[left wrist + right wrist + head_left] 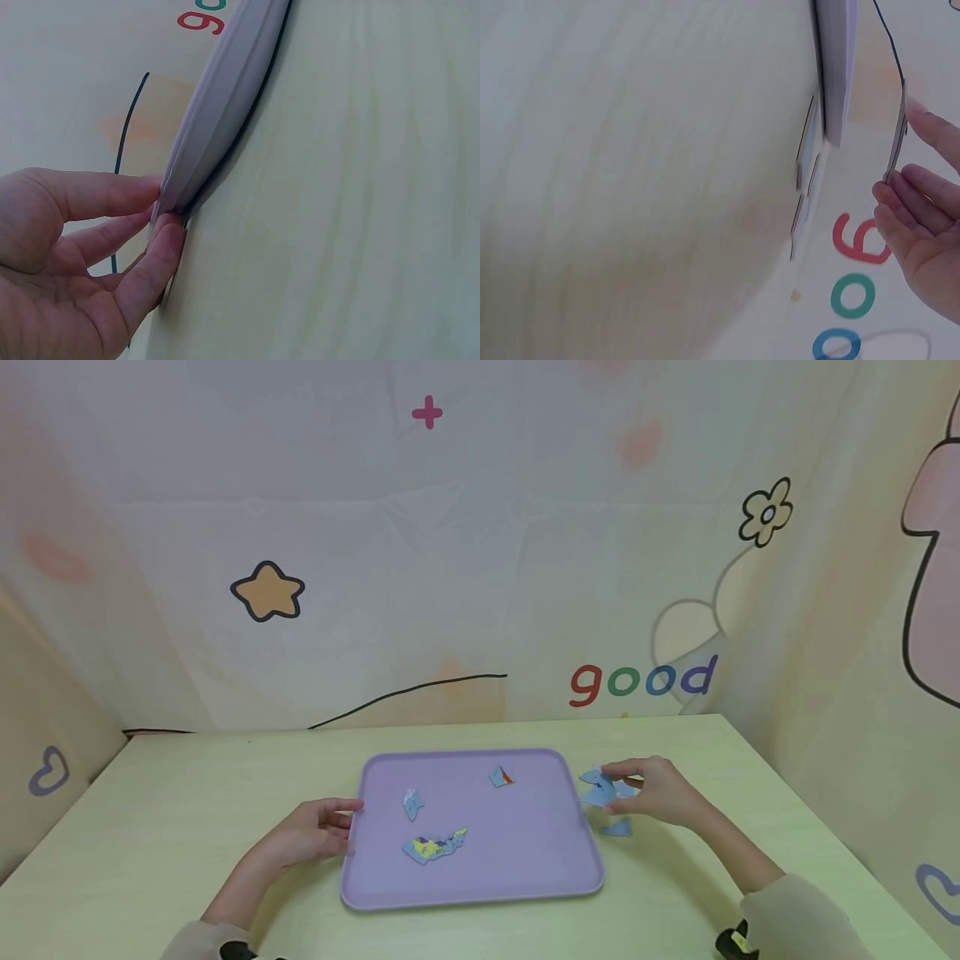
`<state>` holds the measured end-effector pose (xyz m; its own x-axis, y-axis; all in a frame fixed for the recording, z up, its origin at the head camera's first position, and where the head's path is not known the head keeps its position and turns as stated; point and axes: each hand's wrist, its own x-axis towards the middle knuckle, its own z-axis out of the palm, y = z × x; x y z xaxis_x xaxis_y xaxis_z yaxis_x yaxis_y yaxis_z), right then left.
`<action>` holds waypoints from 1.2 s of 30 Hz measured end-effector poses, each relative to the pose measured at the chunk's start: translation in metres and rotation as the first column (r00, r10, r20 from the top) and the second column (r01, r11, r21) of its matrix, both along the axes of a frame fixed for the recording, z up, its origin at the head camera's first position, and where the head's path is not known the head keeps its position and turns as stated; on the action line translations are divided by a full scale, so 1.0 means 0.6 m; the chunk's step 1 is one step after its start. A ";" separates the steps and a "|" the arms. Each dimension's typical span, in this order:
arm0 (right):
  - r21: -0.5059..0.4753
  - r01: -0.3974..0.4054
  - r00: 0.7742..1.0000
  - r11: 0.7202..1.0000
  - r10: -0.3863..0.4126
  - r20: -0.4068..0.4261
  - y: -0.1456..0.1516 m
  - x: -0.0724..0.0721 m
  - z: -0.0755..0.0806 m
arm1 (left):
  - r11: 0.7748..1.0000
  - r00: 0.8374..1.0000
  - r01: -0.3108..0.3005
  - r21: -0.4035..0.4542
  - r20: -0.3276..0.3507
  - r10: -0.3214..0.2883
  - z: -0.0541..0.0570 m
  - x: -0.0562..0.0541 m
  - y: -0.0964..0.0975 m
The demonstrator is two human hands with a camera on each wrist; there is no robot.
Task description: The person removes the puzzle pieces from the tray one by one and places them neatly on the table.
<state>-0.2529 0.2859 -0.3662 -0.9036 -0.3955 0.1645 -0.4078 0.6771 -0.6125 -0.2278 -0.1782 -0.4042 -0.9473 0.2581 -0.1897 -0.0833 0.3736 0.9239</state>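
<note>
Pale printed cloth backs the scene, showing an orange star [267, 592] between ten and eleven o'clock and the coloured word "good" [643, 681] between one and two, as reckoned from the middle of the tray [525, 852]. That tray is lilac, shallow and rectangular with rounded corners, and it sits on a light yellow-green bench [225, 777]. At nine o'clock the left hand [315, 833] pinches the rim, its thumb and fingers nearly closed about the edge. Between two and three o'clock, just off the tray, the right hand [656, 789] has thumb and fingertips spread only a little, with one flat piece [897, 135] held between them by its edges; the right wrist view shows this piece edge-on, raised clear of the bench. Beneath and beside that hand lie more thin pieces, among them a blue scrap [617, 827] at three o'clock, near the tray's edge; the hand partly hides the rest. Three bits rest apart on the tray: a blue piece with a red patch [501, 777] at one o'clock, a small pale-blue piece [412, 804] at ten, and a longer, jagged blue-and-yellow strip [438, 846] between eight and nine. Light sleeves [798, 918] cover both forearms at four and eight o'clock.
</note>
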 end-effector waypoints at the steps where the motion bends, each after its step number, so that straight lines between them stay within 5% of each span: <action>1: 0.010 0.009 1.000 1.000 -0.009 0.001 0.007 0.001 0.001 | 1.000 1.000 0.002 0.000 -0.001 -0.002 0.000 0.000 0.000; 15: 0.100 0.088 0.995 0.991 -0.092 0.036 0.075 0.015 -0.011 | 1.000 1.000 -0.005 -0.001 -0.001 0.005 0.004 0.002 0.001; 36: 0.179 0.077 0.994 0.981 -0.089 0.061 0.108 0.010 -0.028 | 1.000 1.000 -0.001 0.003 -0.001 0.001 0.005 0.004 0.002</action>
